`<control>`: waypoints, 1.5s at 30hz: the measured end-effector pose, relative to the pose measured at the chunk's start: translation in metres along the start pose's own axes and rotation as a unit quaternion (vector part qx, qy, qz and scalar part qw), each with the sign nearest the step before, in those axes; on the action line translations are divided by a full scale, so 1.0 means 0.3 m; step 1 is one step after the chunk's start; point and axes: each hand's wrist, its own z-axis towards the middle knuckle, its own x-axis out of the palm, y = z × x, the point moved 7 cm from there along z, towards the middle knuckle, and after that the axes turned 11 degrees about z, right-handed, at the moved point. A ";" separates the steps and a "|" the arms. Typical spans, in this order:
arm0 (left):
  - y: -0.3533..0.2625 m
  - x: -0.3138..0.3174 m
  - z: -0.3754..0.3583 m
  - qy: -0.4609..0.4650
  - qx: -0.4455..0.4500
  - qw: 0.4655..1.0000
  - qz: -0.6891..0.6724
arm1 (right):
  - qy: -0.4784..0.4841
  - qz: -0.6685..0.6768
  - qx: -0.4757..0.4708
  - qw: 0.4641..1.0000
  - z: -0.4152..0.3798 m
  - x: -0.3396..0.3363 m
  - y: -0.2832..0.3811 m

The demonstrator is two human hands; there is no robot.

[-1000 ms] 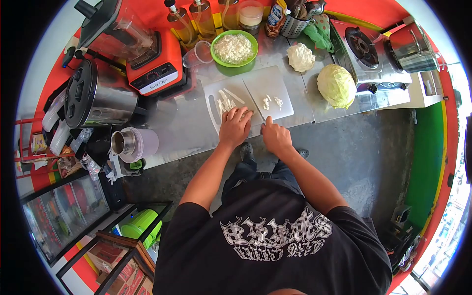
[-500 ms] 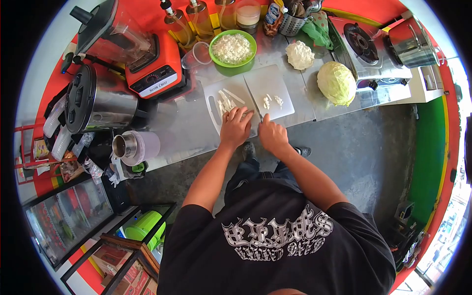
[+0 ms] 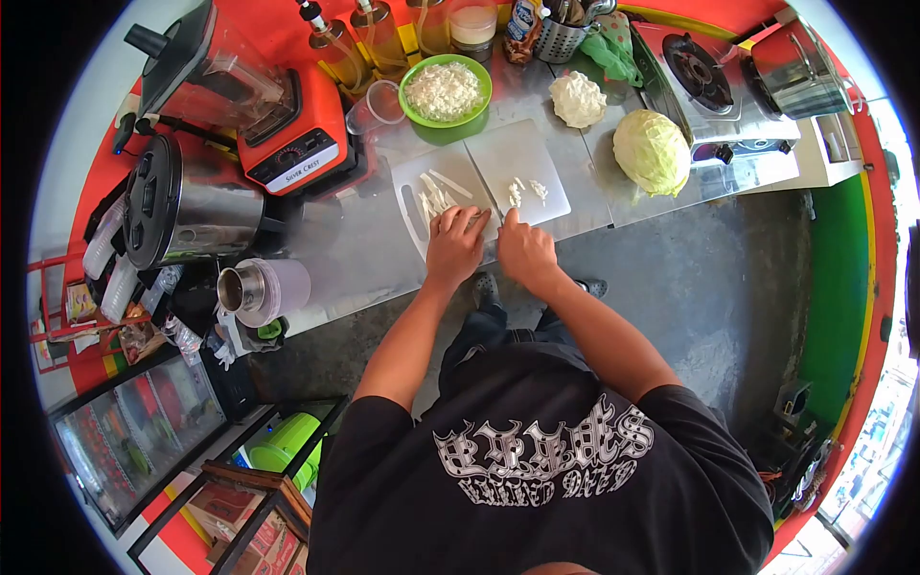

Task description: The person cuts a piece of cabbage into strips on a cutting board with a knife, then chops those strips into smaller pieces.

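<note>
A white cutting board [image 3: 546,182] lies on the steel counter, with a knife [image 3: 483,176] across it, blade pointing away from me. My right hand [image 3: 525,249] is wrapped round the knife's handle at the board's near edge. On the left part of the board lie pale strips [image 3: 437,195]; my left hand [image 3: 455,245] rests at their near end, fingers bent and pressing on pieces mostly hidden beneath them. Small white chopped bits [image 3: 517,190] lie right of the blade. Beyond the board stands a green bowl [image 3: 447,130] full of chopped white pieces.
A cabbage [image 3: 652,153] and a peeled white head [image 3: 578,100] sit right of the board, before the stove [image 3: 743,115]. Left are a red blender [image 3: 297,134], a large pot [image 3: 216,206] and a steel-mouthed container [image 3: 264,290]. Bottles line the back.
The whole view has shifted slightly, the counter things now sitting a little further left and up. Both hands keep nearly the same places on the board and the knife.
</note>
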 end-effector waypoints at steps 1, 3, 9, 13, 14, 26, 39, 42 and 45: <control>0.001 -0.001 0.000 -0.007 0.000 1.000 -0.001 | -0.006 -0.027 -0.012 1.000 0.002 -0.010 0.009; 0.003 -0.003 0.003 -0.015 0.001 1.000 -0.002 | -0.002 -0.016 0.000 1.000 -0.015 0.003 0.005; 0.001 -0.017 0.006 -0.034 0.000 0.999 -0.016 | 0.004 0.012 0.012 1.000 0.010 0.020 -0.002; 0.006 -0.015 0.006 -0.059 -0.008 0.998 -0.013 | 0.002 -0.016 -0.016 1.000 0.027 -0.006 0.013; 0.006 -0.014 0.005 -0.056 -0.006 0.998 -0.018 | 0.002 -0.016 -0.017 1.000 0.019 -0.006 0.019; 0.021 -0.007 0.000 -0.044 -0.024 0.998 -0.030 | -0.012 -0.015 -0.024 1.000 0.016 0.007 0.022; 0.023 -0.012 0.006 -0.023 -0.029 0.999 -0.036 | 0.009 0.007 -0.005 1.000 0.012 0.021 0.026; 0.028 -0.018 0.009 -0.039 -0.029 0.998 -0.049 | 0.012 0.000 0.004 1.000 -0.010 0.041 0.032; 0.027 -0.016 0.004 -0.039 -0.027 0.998 -0.048 | 0.020 0.020 0.011 1.000 0.010 0.040 0.024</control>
